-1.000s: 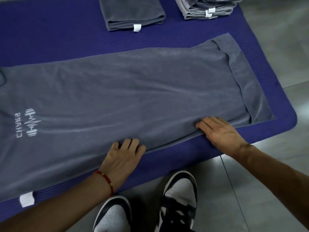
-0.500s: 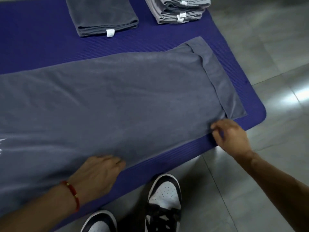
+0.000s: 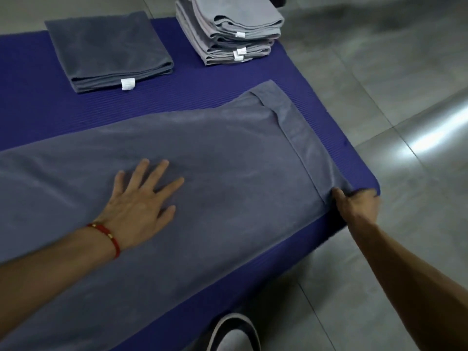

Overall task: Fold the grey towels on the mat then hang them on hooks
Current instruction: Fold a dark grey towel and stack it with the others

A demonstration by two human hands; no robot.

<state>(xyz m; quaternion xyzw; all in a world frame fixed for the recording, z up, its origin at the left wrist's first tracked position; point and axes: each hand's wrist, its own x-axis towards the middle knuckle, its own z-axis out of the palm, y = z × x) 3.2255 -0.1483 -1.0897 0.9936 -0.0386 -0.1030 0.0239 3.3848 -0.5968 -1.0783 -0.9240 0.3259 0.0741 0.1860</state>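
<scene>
A long grey towel lies spread flat across the blue mat, its right end folded back into a narrow strip. My left hand, red bracelet on the wrist, presses flat on the towel's middle with fingers spread. At the near right corner of the towel my right hand pinches the cloth, close to the mat's right edge.
At the back of the mat sit a folded dark grey towel and a stack of several folded lighter grey towels. Grey tiled floor lies to the right and near side. A black-and-white shoe shows below.
My left hand moved from the towel's near edge onto its middle and now lies flat. My right hand slid right along the edge and took hold of the near right corner.
</scene>
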